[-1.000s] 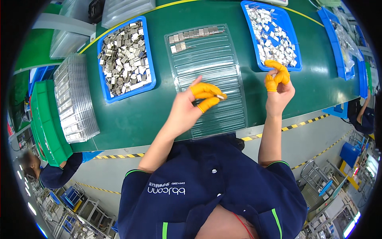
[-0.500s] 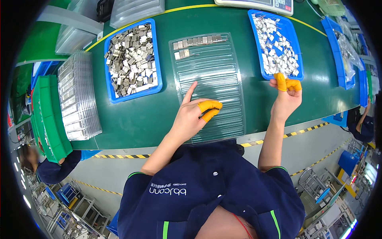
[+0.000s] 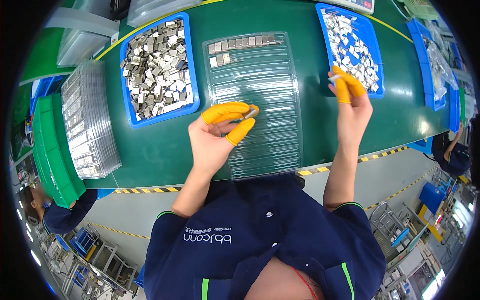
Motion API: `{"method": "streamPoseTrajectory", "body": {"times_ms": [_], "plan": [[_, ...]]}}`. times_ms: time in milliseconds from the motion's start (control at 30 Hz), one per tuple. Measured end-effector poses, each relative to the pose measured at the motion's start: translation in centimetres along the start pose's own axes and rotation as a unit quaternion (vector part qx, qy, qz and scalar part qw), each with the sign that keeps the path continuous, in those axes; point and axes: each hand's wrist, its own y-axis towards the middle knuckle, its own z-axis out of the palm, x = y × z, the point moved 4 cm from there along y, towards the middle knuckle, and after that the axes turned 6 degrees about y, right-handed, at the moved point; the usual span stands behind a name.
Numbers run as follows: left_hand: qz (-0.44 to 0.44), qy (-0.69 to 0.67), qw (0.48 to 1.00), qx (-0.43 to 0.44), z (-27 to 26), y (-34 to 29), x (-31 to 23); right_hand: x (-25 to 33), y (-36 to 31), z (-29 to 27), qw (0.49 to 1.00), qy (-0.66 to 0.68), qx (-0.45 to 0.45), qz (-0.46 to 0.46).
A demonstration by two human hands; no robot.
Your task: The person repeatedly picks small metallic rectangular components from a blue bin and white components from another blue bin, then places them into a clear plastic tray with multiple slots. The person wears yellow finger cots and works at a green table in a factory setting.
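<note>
My left hand [image 3: 212, 135], with yellow finger cots, is closed over the clear ribbed plastic tray [image 3: 265, 145]. It pinches a small silver metal connector [image 3: 250, 114] between thumb and fingertips. At the near edge of the right blue bin [image 3: 378, 75], my right hand [image 3: 354, 100], also in yellow finger cots, is closed on a small white plastic piece [image 3: 334, 78]. Small white pieces [image 3: 367, 65], some with thin wires, lie in that bin. In the tray's far slots, a row of metal connectors [image 3: 245, 43] lies above a shorter group [image 3: 219, 60].
At left, a blue bin [image 3: 194, 80] is heaped with metal connectors [image 3: 160, 70]. Beyond it stand stacked clear trays [image 3: 90, 125] and green bins [image 3: 55, 155]. A scale [image 3: 362, 4] sits at the far edge. Another person [image 3: 65, 210] is at far left.
My left hand has turned and shifted left, its pointing index finger now curled in, and the connector shows. My right hand has moved slightly up and left, exposing the white piece.
</note>
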Motion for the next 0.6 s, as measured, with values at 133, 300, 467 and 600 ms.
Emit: {"method": "streamPoseTrajectory", "body": {"times_ms": [133,300,467,600], "plan": [[-0.098,-0.03,0.995,0.007,-0.1,0.3,-0.2,1.8,-2.1,3.0,0.988,-0.111,0.087,-0.06],[-0.07,-0.047,0.996,-0.033,0.2,0.1,0.0,1.1,-4.5,7.2,0.966,0.169,0.111,0.162],[-0.071,-0.038,0.996,-0.035,-0.1,-0.6,0.4,0.6,-5.8,8.5,0.955,0.184,0.133,0.19],[-0.101,-0.028,0.994,-0.041,-0.5,-0.7,0.3,0.5,-5.9,8.4,0.965,0.145,0.149,0.161]]}}
